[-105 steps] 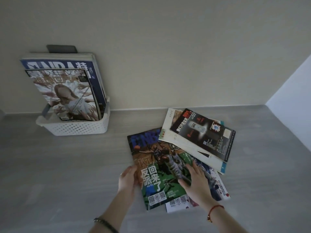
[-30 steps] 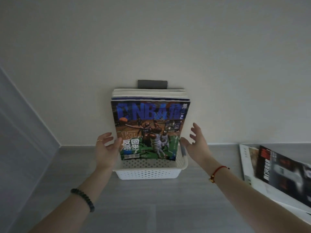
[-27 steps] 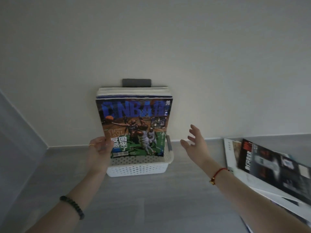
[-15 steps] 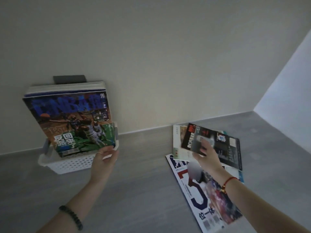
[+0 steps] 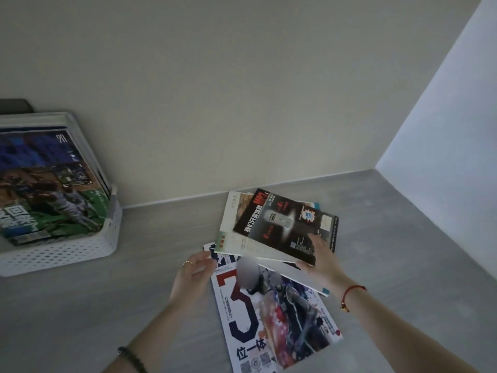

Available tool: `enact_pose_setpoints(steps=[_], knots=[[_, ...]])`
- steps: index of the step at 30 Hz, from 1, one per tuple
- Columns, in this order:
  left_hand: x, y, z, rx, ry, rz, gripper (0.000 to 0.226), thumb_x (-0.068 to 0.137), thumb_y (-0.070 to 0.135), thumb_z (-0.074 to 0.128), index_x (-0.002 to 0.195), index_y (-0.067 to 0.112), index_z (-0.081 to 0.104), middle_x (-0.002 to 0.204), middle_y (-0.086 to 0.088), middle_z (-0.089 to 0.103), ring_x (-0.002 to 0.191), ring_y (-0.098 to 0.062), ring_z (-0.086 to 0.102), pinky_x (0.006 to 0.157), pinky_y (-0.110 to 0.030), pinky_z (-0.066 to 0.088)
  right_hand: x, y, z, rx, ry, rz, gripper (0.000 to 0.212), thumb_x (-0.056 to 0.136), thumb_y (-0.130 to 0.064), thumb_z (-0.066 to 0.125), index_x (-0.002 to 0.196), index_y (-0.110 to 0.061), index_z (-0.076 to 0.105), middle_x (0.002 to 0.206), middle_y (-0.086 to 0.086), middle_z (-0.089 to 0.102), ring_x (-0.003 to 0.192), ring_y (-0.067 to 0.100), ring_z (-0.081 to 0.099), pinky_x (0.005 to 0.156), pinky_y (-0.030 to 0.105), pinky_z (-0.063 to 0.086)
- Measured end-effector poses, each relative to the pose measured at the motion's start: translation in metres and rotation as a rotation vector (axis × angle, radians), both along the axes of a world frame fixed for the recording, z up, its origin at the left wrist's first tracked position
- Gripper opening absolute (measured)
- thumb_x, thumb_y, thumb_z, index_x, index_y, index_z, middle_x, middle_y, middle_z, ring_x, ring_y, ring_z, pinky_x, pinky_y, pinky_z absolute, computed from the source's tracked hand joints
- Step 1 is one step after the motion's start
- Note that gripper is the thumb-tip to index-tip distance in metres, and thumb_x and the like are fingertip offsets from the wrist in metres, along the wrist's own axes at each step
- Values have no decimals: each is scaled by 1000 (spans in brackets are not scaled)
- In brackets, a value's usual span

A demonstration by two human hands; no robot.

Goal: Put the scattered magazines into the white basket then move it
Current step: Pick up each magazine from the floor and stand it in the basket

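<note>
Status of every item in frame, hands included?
white basket: on the table, holding magazines.
NBA magazine: standing frontmost in the basket, leaning back.
black magazine: top of the loose pile.
cream magazine: under the black one, not yet in the basket.
"3" magazine: flat on the table, bottom of the pile.
right hand: pinches the black magazine's near corner.
left hand: at the pile's left edge, grip unclear.

A grey, faintly wood-grained tabletop (image 5: 80,319) fills the near part of the scene and runs to the far right corner. A plain cream wall (image 5: 242,90) rises behind it, with a pale seam where the two meet. A brighter white wall (image 5: 457,117) closes the right side. At the far left, a dark grey object (image 5: 13,105) sits against the cream wall, only partly visible.
</note>
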State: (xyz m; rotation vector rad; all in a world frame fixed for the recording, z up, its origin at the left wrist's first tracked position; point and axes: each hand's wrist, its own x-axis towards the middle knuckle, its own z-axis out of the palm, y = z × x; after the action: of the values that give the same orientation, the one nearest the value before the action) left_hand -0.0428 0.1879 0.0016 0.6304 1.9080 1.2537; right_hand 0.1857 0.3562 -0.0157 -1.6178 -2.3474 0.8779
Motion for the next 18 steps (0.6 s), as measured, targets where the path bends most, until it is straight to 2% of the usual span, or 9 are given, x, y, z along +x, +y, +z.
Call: enact_pose_setpoints(steps=[5,8,11,15,17,18], knots=[[22,4,-13,-5,-86,68,19,85,24,58,104,25,54,93,8,64,87,-8,60,69,-24,48,-15,25,-18,91,-197,201,91,76,-49,61,144,-20,8,154,7,7,142,24,5,113,43,8],[29,1,-17,1,-125,106,18,85,22,58,102,25,54,93,9,64,87,-6,60,67,-22,48,-17,30,-25,102,-274,301,87,79,-58,49,144,-20,6,155,7,6,142,23,4,115,42,6],[32,0,-17,-1,-143,136,17,86,20,57,102,24,54,93,5,64,88,-8,60,68,-24,48,-9,29,-24,184,-304,363,77,83,-57,43,143,-18,15,154,6,13,141,20,15,114,38,17],[37,5,-16,3,-192,181,19,87,16,55,107,17,54,95,-5,64,93,-20,60,76,-32,47,-1,19,-20,291,-339,418,62,89,-52,36,141,-18,25,151,6,24,138,18,26,111,34,28],[41,7,-16,3,-206,180,23,88,16,53,111,15,54,101,-9,62,93,-22,59,76,-31,47,0,12,-18,339,-378,478,53,94,-46,28,137,-16,31,147,9,33,133,20,35,106,32,37],[43,8,-17,-5,-208,175,24,89,16,52,113,13,54,102,-10,61,92,-21,59,75,-31,48,0,9,-16,357,-375,499,46,96,-40,26,133,-16,37,140,10,44,126,20,46,98,30,45]])
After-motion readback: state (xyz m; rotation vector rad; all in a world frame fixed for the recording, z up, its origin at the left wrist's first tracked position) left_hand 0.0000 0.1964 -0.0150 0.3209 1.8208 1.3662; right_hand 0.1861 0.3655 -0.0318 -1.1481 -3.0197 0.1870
